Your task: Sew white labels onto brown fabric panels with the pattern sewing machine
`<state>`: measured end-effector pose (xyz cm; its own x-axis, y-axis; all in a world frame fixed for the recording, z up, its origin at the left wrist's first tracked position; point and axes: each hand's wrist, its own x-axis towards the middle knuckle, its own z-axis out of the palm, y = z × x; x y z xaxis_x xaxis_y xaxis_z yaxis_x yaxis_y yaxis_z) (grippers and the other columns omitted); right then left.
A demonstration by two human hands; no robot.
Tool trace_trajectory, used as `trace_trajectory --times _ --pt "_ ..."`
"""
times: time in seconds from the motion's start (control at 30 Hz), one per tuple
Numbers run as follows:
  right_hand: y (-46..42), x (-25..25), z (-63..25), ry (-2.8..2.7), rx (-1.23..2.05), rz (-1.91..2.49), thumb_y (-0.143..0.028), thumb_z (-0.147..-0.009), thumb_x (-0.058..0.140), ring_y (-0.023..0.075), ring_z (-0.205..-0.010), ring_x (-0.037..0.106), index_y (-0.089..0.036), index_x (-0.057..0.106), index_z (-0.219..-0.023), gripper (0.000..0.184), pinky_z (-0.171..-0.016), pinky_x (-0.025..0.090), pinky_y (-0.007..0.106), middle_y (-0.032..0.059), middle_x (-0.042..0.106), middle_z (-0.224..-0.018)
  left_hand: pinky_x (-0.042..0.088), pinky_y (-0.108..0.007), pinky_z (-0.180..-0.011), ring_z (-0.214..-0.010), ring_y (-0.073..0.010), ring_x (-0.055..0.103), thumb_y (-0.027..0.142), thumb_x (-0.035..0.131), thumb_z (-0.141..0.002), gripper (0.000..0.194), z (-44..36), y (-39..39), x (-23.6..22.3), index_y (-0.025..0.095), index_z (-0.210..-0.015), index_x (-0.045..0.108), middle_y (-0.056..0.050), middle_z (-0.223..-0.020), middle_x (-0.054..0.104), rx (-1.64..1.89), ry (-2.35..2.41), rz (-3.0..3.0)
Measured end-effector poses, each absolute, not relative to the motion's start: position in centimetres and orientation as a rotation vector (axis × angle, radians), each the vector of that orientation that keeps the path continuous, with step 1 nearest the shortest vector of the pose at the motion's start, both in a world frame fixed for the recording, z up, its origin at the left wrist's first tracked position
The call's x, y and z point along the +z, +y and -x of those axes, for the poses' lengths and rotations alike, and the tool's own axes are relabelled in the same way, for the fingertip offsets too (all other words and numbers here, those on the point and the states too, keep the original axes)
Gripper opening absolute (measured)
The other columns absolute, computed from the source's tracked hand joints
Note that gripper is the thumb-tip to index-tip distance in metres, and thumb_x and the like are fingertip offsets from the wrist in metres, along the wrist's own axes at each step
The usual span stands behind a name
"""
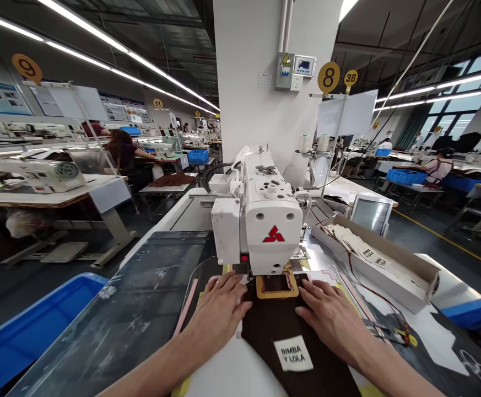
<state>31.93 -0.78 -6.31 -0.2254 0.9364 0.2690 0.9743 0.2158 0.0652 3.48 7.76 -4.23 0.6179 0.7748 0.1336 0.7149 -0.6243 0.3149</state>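
Dark brown fabric [265, 325] lies on the sewing machine bed, under a yellow rectangular clamp frame [260, 288]. On the fabric nearer to me rests a white label [293, 353] printed "BIMBA Y LOLA". My left hand [222, 302] lies at the fabric's left edge beside the clamp, fingers stretched forward. To the right of the clamp, my right hand [327, 309] rests with spread fingers on the fabric's right edge. Above the clamp is the white head of the sewing machine [271, 220] with a red emblem; the needle area is mostly hidden.
A cardboard box [389, 281] of loose labels [362, 251] stands right of the machine, near a small screen [371, 214]. Blue bins [42, 325] flank the table. Thread cones [305, 143] stand behind. Other people sit at machines farther off.
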Motion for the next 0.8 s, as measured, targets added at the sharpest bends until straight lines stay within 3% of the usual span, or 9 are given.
trace_trajectory --times 0.1,0.2,0.3,0.43,0.5,0.57,0.7,0.8 --pt "-0.8 -6.0 -31.9 -2.28 -0.301 1.877 -0.033 -0.106 0.055 0.0393 -0.129 0.059 -0.014 0.068 -0.136 0.038 -0.1 0.054 0.057 0.0149 0.065 -0.142 0.038 -0.052 -0.107 -0.126 -0.0325 0.057 0.024 0.046 -0.1 0.021 -4.3 8.1 -4.0 0.022 -0.094 0.065 -0.009 -0.123 0.069 0.454 1.185 -2.524" --pt "-2.9 -5.0 -31.5 -2.303 -0.227 1.852 -0.033 -0.107 0.051 0.0324 -0.129 0.061 -0.018 0.068 -0.135 0.036 -0.104 0.055 0.049 0.0112 0.066 -0.141 0.043 -0.049 -0.097 -0.107 -0.0314 0.062 0.03 0.043 -0.1 0.021 -4.4 8.0 -3.6 0.022 -0.087 0.057 -0.009 -0.104 0.068 0.509 1.222 -2.349" --pt "-5.8 -4.3 -30.8 -2.434 -0.134 1.658 -0.036 -0.105 0.056 0.0266 -0.123 0.067 -0.024 0.068 -0.135 0.035 -0.1 0.06 0.04 0.0055 0.067 -0.14 0.049 -0.038 -0.072 -0.078 -0.0266 0.065 0.043 0.041 -0.101 0.027 -4.3 7.8 -2.9 0.022 -0.087 0.051 -0.005 -0.077 0.063 0.487 1.25 -2.085" --pt "-7.9 -5.4 -30.3 -2.533 -0.202 1.461 -0.038 -0.094 0.072 0.0327 -0.119 0.07 -0.022 0.07 -0.131 0.04 -0.09 0.065 0.043 0.0076 0.067 -0.14 0.039 -0.026 -0.044 -0.044 -0.018 0.052 0.064 0.038 -0.1 0.047 -4.5 7.4 -2.2 0.02 -0.105 0.052 0.005 -0.052 0.049 0.365 1.179 -1.72" --pt "-7.9 -6.5 -30.1 -2.439 -0.229 1.441 -0.031 -0.097 0.069 0.0318 -0.117 0.071 -0.024 0.071 -0.124 0.028 -0.089 0.065 0.043 0.006 0.069 -0.137 0.034 -0.023 -0.04 -0.041 -0.0156 0.046 0.069 0.045 -0.094 0.055 -4.6 6.8 -2.0 0.018 -0.111 0.053 0.007 -0.05 0.048 0.3 1.125 -1.614" --pt "-7.9 -7.2 -29.8 -2.321 -0.17 1.41 -0.022 -0.101 0.06 0.0267 -0.114 0.071 -0.026 0.071 -0.114 0.018 -0.093 0.062 0.04 0.0027 0.073 -0.129 0.029 -0.023 -0.039 -0.038 -0.0136 0.038 0.068 0.054 -0.09 0.052 -4.5 5.8 -1.8 0.017 -0.104 0.056 0.007 -0.046 0.047 0.219 1.078 -1.57" --pt "-8.5 -7.0 -28.7 -2.201 0.018 1.295 -0.012 -0.104 0.047 0.0192 -0.094 0.072 -0.024 0.065 -0.102 0.021 -0.084 0.06 0.031 0.0018 0.076 -0.104 0.026 -0.023 -0.046 -0.049 -0.0115 0.037 0.055 0.058 -0.091 0.04 -3.9 3.4 -0.8 0.022 -0.073 0.044 0.006 -0.054 0.043 0.218 1.062 -1.637" --pt "-9.2 -6.3 -28.2 -2.214 0.106 1.235 -0.016 -0.105 0.049 0.0181 -0.087 0.071 -0.024 0.064 -0.105 0.017 -0.078 0.06 0.029 0.0015 0.075 -0.101 0.027 -0.023 -0.053 -0.061 -0.0111 0.035 0.047 0.061 -0.092 0.042 -3.4 2.0 0.2 0.021 -0.07 0.037 0.006 -0.067 0.035 0.288 1.037 -1.696"
